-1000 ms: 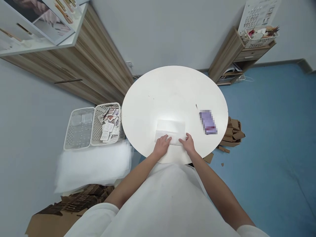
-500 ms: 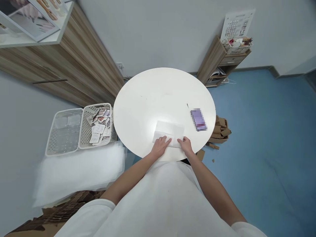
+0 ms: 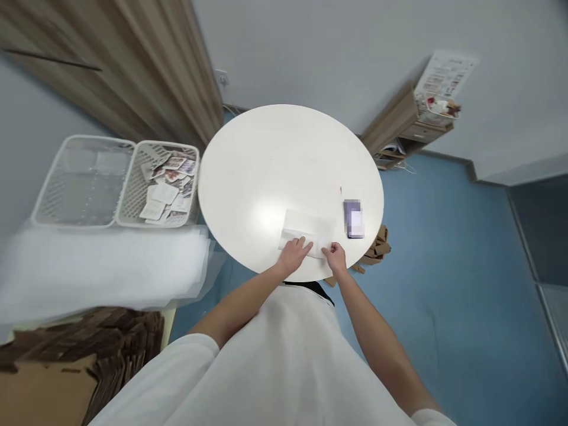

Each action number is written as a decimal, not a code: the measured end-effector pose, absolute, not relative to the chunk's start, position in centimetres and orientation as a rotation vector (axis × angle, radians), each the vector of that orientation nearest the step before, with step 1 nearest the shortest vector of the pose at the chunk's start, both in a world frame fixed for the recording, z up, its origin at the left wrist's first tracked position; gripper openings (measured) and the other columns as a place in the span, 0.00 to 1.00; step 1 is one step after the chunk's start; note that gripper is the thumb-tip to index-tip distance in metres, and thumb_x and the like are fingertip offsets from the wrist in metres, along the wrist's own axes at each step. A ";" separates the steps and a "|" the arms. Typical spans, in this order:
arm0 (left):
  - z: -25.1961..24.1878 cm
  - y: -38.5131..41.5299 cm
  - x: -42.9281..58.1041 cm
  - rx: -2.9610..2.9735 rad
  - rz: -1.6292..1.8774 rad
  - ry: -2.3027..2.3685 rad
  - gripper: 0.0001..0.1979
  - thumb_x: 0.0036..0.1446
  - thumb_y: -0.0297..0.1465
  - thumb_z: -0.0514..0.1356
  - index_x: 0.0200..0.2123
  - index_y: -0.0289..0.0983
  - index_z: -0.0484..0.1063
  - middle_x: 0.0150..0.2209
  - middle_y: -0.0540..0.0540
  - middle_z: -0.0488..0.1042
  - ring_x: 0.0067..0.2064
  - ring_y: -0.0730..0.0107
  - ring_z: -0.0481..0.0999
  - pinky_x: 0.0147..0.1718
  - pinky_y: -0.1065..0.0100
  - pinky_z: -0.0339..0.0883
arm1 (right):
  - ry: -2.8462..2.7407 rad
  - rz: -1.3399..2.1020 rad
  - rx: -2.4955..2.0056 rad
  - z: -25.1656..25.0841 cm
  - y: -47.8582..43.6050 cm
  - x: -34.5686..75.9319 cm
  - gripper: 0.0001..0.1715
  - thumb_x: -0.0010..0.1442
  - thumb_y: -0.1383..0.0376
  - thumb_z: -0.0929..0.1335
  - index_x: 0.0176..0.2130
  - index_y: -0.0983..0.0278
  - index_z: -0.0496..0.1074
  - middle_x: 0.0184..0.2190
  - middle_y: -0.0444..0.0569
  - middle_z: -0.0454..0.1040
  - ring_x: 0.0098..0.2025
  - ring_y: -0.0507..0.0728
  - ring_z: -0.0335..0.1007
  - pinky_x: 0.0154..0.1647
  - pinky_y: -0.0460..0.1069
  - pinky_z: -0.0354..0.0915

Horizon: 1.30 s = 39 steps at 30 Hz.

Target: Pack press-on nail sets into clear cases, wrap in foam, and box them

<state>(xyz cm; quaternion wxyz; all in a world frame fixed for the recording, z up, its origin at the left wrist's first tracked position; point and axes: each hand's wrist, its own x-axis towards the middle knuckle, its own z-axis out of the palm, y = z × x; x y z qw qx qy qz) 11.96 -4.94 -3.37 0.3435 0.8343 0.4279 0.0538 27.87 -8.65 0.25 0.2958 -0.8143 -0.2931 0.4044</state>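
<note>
**Both hands on the sheet's near edge**

My left hand [image 3: 295, 255] and right hand [image 3: 336, 258] have drawn a little closer together over the last second. Both stay at the near edge of the white folded sheet [image 3: 306, 226]. The sheet itself has not shifted: it lies flat on the near part of the round white table [image 3: 275, 160], right in front of me. My left fingers lie apart and flat, pressing down on it. My right fingers are curled at its near right corner, and I cannot tell whether they pinch the edge or only rest on it.

Just right of the sheet, apart from it, lies a small purple thing [image 3: 354, 218], too blurred to name and unmoved. Left of the table stand two white baskets, the left basket [image 3: 82, 177] with clear pieces and the right basket [image 3: 166, 184] with printed packets. Nearer lies a stack of white sheets [image 3: 102, 272], then brown cardboard [image 3: 66, 367]. Cardboard scraps [image 3: 377, 248] lie on the blue floor under the table's right rim. Nothing lies between my hands and the sheet.
</note>
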 end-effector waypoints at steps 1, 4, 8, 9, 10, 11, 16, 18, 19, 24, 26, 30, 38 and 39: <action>-3.3 -5.0 12.1 2.150 0.144 1.131 0.25 0.53 0.24 0.46 0.55 0.46 0.55 0.53 0.42 0.59 0.50 0.54 0.60 0.47 0.56 0.54 | -0.805 1.079 -2.165 0.3 -8.2 27.9 0.12 0.43 0.60 0.65 0.29 0.62 0.61 0.26 0.43 0.66 0.26 0.52 0.63 0.28 0.47 0.62; -3.3 -5.0 12.8 2.112 0.169 1.193 0.26 0.53 0.23 0.45 0.55 0.46 0.55 0.51 0.41 0.61 0.50 0.54 0.61 0.47 0.56 0.54 | -0.900 1.099 -2.110 0.0 -6.7 27.7 0.11 0.44 0.60 0.65 0.30 0.62 0.61 0.26 0.44 0.67 0.26 0.51 0.62 0.28 0.47 0.62; -3.0 -4.7 13.1 2.085 0.173 1.264 0.25 0.53 0.23 0.47 0.54 0.44 0.57 0.51 0.41 0.61 0.50 0.54 0.61 0.46 0.57 0.56 | -1.097 1.151 -1.999 -0.5 -5.2 27.0 0.14 0.45 0.59 0.65 0.33 0.63 0.64 0.29 0.46 0.69 0.28 0.52 0.64 0.30 0.47 0.63; -2.8 -4.8 13.0 2.082 0.172 1.270 0.24 0.52 0.24 0.48 0.54 0.43 0.57 0.51 0.41 0.60 0.50 0.55 0.61 0.46 0.58 0.56 | -1.150 1.175 -1.984 -0.7 -5.0 26.9 0.14 0.46 0.59 0.64 0.34 0.63 0.64 0.30 0.47 0.70 0.29 0.52 0.65 0.31 0.48 0.64; -2.6 -4.8 12.8 2.078 0.174 1.275 0.24 0.52 0.25 0.49 0.54 0.43 0.56 0.52 0.41 0.60 0.51 0.56 0.61 0.46 0.58 0.57 | -1.194 1.200 -1.972 -0.9 -4.8 26.8 0.14 0.47 0.59 0.64 0.34 0.63 0.65 0.31 0.47 0.70 0.30 0.53 0.65 0.32 0.48 0.64; -2.3 -4.9 12.6 2.075 0.179 1.285 0.25 0.52 0.26 0.49 0.55 0.42 0.55 0.52 0.42 0.60 0.51 0.57 0.61 0.46 0.59 0.57 | -1.222 1.221 -1.962 -1.2 -4.7 26.9 0.13 0.48 0.60 0.62 0.34 0.63 0.65 0.31 0.47 0.71 0.30 0.53 0.66 0.33 0.49 0.64; -0.9 -6.2 12.1 2.181 0.221 1.307 0.27 0.52 0.30 0.51 0.57 0.40 0.50 0.54 0.41 0.58 0.54 0.58 0.59 0.50 0.57 0.52 | -1.257 1.267 -1.882 -2.5 -4.3 27.5 0.14 0.45 0.66 0.62 0.36 0.62 0.65 0.29 0.44 0.70 0.30 0.52 0.66 0.36 0.50 0.64; -0.5 -6.7 12.4 2.262 0.198 1.248 0.28 0.51 0.31 0.52 0.57 0.39 0.49 0.55 0.41 0.57 0.56 0.58 0.56 0.51 0.58 0.50 | -1.269 1.313 -1.834 -2.7 -4.1 27.8 0.14 0.45 0.68 0.62 0.36 0.62 0.65 0.28 0.43 0.70 0.28 0.52 0.66 0.35 0.50 0.64; -0.3 -6.9 12.6 2.291 0.168 1.230 0.29 0.51 0.31 0.52 0.57 0.39 0.49 0.55 0.41 0.57 0.56 0.58 0.55 0.52 0.58 0.49 | -1.271 1.342 -1.812 -2.7 -4.0 27.9 0.13 0.46 0.68 0.61 0.36 0.62 0.65 0.27 0.43 0.70 0.28 0.52 0.67 0.34 0.50 0.65; 0.2 -6.9 13.1 2.370 -0.041 1.270 0.25 0.50 0.29 0.53 0.54 0.40 0.54 0.52 0.40 0.61 0.55 0.56 0.56 0.52 0.56 0.47 | -1.301 1.461 -1.717 -2.3 -3.5 29.0 0.12 0.50 0.68 0.60 0.36 0.62 0.67 0.29 0.45 0.71 0.29 0.52 0.68 0.34 0.49 0.65; 0.2 -6.8 12.9 2.394 -0.073 1.286 0.25 0.50 0.29 0.54 0.53 0.40 0.54 0.52 0.40 0.60 0.55 0.55 0.56 0.51 0.55 0.47 | -1.399 1.373 -1.741 -2.1 -3.7 29.6 0.15 0.49 0.67 0.61 0.39 0.61 0.67 0.32 0.45 0.70 0.31 0.52 0.67 0.38 0.50 0.64; -0.3 -6.8 12.4 2.360 -0.063 1.278 0.29 0.49 0.29 0.55 0.56 0.41 0.52 0.55 0.40 0.57 0.55 0.54 0.56 0.50 0.55 0.51 | -1.760 1.064 -1.839 -2.1 -4.5 30.2 0.27 0.49 0.64 0.64 0.51 0.60 0.61 0.40 0.49 0.64 0.35 0.54 0.65 0.37 0.50 0.63; -0.9 -8.0 10.3 2.060 0.085 1.380 0.26 0.50 0.34 0.55 0.54 0.42 0.56 0.58 0.41 0.53 0.58 0.56 0.53 0.52 0.55 0.53 | -2.174 0.765 -1.895 -3.1 -5.5 27.1 0.33 0.54 0.69 0.58 0.59 0.61 0.48 0.48 0.57 0.58 0.36 0.58 0.64 0.26 0.49 0.61; -1.0 -8.2 9.8 1.991 0.126 1.470 0.25 0.50 0.35 0.55 0.53 0.41 0.57 0.58 0.41 0.53 0.58 0.57 0.52 0.53 0.55 0.52 | -2.185 0.724 -1.913 -3.3 -5.7 26.6 0.33 0.54 0.70 0.57 0.60 0.62 0.47 0.49 0.58 0.59 0.36 0.58 0.64 0.25 0.49 0.61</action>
